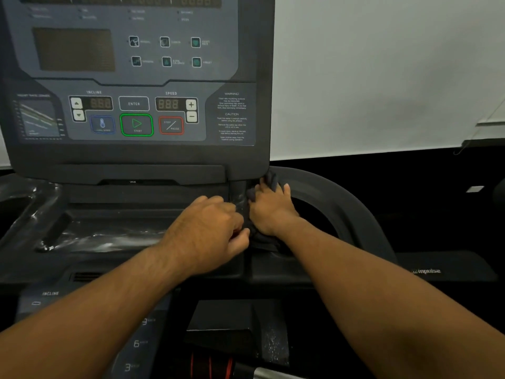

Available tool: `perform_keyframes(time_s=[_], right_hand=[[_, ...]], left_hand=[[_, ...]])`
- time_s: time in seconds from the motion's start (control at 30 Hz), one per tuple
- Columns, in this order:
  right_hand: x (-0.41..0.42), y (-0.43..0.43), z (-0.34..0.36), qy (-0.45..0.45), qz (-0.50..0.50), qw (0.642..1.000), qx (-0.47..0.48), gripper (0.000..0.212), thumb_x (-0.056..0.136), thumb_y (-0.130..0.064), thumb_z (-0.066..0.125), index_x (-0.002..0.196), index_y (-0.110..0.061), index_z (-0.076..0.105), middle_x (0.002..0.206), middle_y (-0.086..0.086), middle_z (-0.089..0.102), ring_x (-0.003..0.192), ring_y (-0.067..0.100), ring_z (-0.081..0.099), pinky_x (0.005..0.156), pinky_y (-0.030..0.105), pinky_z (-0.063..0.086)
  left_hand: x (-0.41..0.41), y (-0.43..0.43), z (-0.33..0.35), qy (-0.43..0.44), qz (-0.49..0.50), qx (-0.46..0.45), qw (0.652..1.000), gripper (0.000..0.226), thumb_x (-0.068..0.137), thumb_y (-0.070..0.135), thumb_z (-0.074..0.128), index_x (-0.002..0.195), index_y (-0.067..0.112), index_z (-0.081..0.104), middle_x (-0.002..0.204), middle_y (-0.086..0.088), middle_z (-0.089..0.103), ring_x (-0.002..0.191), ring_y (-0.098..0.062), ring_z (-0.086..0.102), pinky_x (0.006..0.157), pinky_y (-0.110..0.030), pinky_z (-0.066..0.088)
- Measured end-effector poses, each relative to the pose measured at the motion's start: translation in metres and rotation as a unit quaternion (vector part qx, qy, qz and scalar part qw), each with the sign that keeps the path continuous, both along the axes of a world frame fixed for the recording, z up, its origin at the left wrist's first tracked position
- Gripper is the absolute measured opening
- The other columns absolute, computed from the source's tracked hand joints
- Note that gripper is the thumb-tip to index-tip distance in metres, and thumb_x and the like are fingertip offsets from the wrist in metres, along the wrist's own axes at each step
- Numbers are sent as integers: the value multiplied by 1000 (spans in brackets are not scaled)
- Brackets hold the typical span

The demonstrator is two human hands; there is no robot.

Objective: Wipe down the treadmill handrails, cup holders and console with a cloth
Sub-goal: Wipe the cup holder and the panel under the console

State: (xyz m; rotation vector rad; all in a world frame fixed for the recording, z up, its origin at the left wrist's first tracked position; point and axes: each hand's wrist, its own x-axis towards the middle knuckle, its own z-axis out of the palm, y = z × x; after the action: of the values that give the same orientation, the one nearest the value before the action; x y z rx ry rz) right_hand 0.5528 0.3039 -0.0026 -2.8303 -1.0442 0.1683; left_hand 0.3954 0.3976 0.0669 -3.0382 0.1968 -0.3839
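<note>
- White wall [382, 64] stood behind the treadmill, and its dark console [136, 77] filled the upper left of my view, displays unlit
- My cloth [259, 239], dark like the plastic around it, lay bunched at the foot of the console's right edge, just where it met the rim of the right cup holder [336, 203]
- My right hand [272, 209] pressed flat on the cloth, fingers [263, 187] fairly straight and a little apart, with a fold of fabric poking out past the fingertips
- My left hand [210, 228] sat just beside it, fingers curled and the thumb pinching the cloth's near edge
- I judged I was working the seam between the console and the right cup holder, so the job was somewhere in the middle at best
- Nothing on the button panel told me whether it had been wiped; I could not tell either way
- Glossy streaks showed on the tray [109, 233] under the console, but whether that was damp from the cloth or plastic film I could not say
- By my reckoning, the bowl of the right cup holder, the left side recess [16, 203], the console face and the handrails, which were barely in view, were left to do
</note>
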Motion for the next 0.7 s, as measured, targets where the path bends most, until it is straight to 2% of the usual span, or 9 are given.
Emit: perform_keyframes(time_s=[0.07,0.13,0.23,0.33,0.37,0.43,0.53,0.63,0.7], right_hand=[[-15,-14,-1,25,43,998,34,45,99,-34,32,139,-16,40,154,6,27,144,32,12,118,50,3],[-32,-32,-6,76,77,990,88,45,96,-34,37,138,-17,40,154,5,28,145,28,13,118,41,12],[-55,-58,-14,79,147,979,115,53,94,-37,38,144,-20,36,155,0,30,146,22,15,117,38,23],[-80,-88,-10,40,198,973,110,42,91,-32,43,131,-18,50,136,-1,51,126,22,42,106,32,34],[-89,-96,-6,17,218,970,109,35,89,-27,46,122,-17,55,127,0,56,117,22,48,103,29,36],[-102,-113,9,1,231,968,99,27,87,-22,49,111,-19,61,118,1,61,106,21,52,97,32,40],[-90,-146,43,27,142,981,128,22,83,-25,44,99,-32,56,114,3,67,103,20,57,87,27,42],[-65,-182,91,-24,-2,970,244,15,88,-31,46,82,-24,58,81,6,68,82,26,66,69,28,45],[-52,-189,112,-42,-67,954,290,22,96,-31,50,80,-19,59,74,2,64,79,25,63,63,27,39]], left_hand=[[0,0,0,-24,-5,8,1000,36,87,49,37,59,27,46,62,8,50,64,-11,43,65,-29,33],[0,0,1,-48,-9,9,999,37,83,46,39,54,24,48,58,6,50,59,-14,44,61,-29,32],[2,-1,6,-32,-10,13,999,36,86,48,37,61,25,49,65,6,52,65,-14,44,65,-31,34],[4,-6,8,3,-7,16,1000,34,94,46,41,78,24,61,80,6,57,79,-14,48,74,-31,35],[4,-9,9,11,-7,17,1000,33,95,45,41,83,24,63,84,7,57,81,-12,47,77,-31,37],[4,-16,9,29,-3,18,999,32,96,45,39,91,25,64,88,8,56,84,-11,46,80,-30,37],[4,-26,7,51,1,21,998,34,97,45,36,99,26,65,94,7,58,91,-12,49,82,-30,36],[5,-33,6,68,9,27,997,36,98,43,35,105,26,65,102,6,60,97,-14,51,86,-31,38],[6,-38,5,84,15,33,996,36,99,43,35,107,24,65,106,5,61,101,-15,52,87,-32,39]])
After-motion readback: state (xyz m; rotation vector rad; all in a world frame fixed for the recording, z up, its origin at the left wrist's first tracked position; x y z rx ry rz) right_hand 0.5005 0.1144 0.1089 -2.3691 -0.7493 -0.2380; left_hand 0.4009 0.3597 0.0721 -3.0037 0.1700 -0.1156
